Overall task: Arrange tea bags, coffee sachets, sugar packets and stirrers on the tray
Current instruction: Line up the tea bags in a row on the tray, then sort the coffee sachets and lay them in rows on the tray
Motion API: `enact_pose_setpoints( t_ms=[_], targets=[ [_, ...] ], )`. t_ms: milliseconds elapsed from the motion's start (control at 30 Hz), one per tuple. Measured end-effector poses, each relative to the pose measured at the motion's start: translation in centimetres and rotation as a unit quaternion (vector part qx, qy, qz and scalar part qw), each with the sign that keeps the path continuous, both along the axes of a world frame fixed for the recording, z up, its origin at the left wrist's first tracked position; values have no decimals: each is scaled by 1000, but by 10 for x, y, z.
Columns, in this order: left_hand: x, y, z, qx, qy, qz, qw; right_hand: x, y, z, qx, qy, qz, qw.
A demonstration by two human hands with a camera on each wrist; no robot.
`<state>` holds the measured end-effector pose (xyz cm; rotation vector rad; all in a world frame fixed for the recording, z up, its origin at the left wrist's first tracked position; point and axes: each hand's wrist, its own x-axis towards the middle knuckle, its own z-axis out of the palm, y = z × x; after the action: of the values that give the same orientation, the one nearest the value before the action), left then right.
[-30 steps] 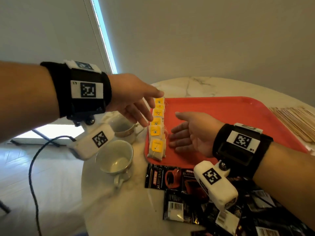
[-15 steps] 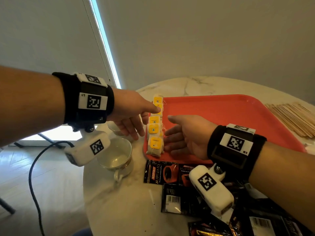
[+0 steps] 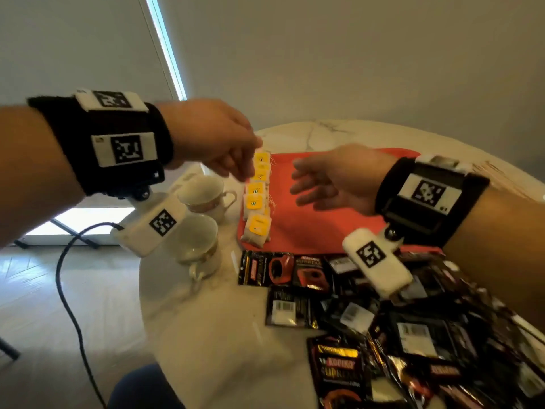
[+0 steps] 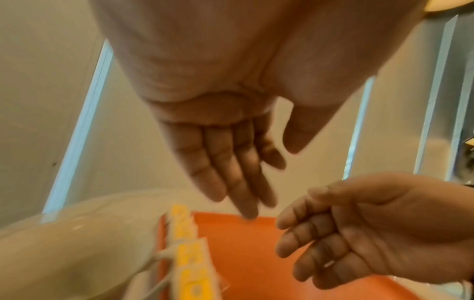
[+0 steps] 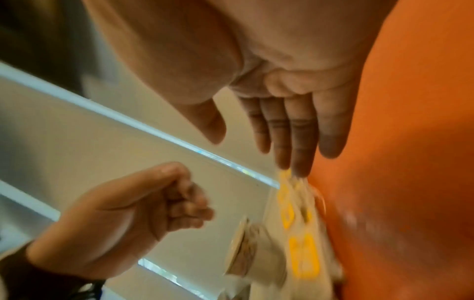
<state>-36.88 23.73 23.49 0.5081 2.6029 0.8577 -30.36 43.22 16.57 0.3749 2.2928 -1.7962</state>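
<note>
- Landmark: the red tray (image 3: 318, 231) on the round marble table (image 3: 206, 335).
- Tea bags (image 3: 256, 199): a single overlapping row with yellow tags, lying along the tray's left edge; also seen, blurred, in the left wrist view (image 4: 191, 255) and the right wrist view (image 5: 300, 233).
- Left hand (image 3: 212, 140): held above the far end of the tea-bag row, just left of the tray; fingers extended and loose in its wrist view (image 4: 225, 162), grasping nothing.
- Right hand (image 3: 336, 178): held over the tray's middle, just right of the row, fingers straight and together (image 5: 295, 130), palm empty; whether the fingertips touch the tea bags cannot be told.
- Coffee sachets (image 3: 383, 320): a loose black pile on the table at the tray's near edge, off the tray.
- Two white cups (image 3: 194, 240): on the table just left of the tray.
</note>
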Motion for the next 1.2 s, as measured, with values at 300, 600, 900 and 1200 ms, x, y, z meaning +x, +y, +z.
enact_pose_setpoints(
  t_ms=[300,600,900,1200],
  targets=[
    [169,-10,-55,-67,129,-164,976,94,40,15,364,51,163,916],
    [234,11,-104,-263,128,-146,945,149,40,-10,523,14,257,813],
    [218,22,-121,-240,90,-82,963,123,7,-22,576,53,337,743],
    [187,8,-122,-185,52,-43,980,103,-10,-27,633,63,365,680]
  ],
)
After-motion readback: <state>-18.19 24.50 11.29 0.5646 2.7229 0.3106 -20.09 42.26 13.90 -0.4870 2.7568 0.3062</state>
